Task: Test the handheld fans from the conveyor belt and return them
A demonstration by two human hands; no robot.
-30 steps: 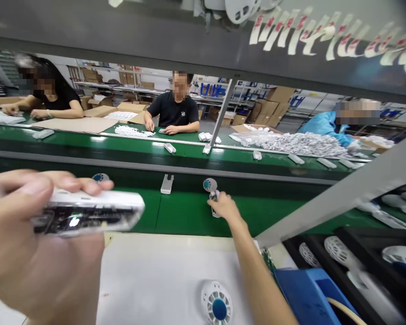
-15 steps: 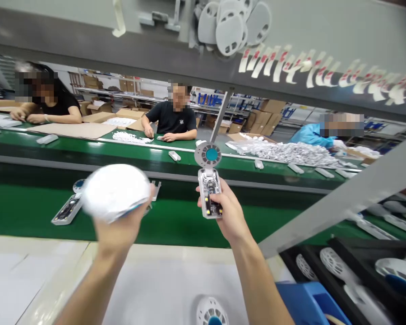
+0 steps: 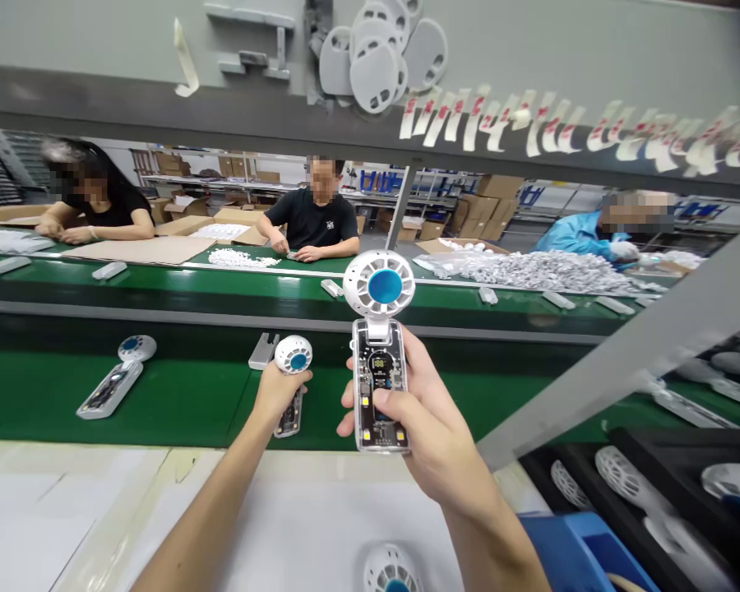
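Note:
Upright in front of me, my right hand [image 3: 428, 411] grips a handheld fan [image 3: 379, 382], its thumb on the exposed circuit board. This fan has a white round head with a blue centre and a clear-edged handle. Over the green belt, my left hand [image 3: 279, 395] is closed around the neck of a second handheld fan [image 3: 293, 353]; part of that fan's handle is hidden behind the fingers. Just behind it lies a pale plastic handle cover [image 3: 262, 352]. Farther left on the belt rests another handheld fan [image 3: 114, 382] with its board showing.
Below my arms a fan head [image 3: 391, 567] shows on the white worktop. Black trays [image 3: 659, 485] of fans and a blue bin [image 3: 583, 543] stand at the right, by a slanted grey post [image 3: 622, 345]. Three people sit across the green conveyor [image 3: 178, 415].
My left hand, with a fan in it, has gone from raised near the camera down to the belt. The fan in my right hand has come closer and shows larger.

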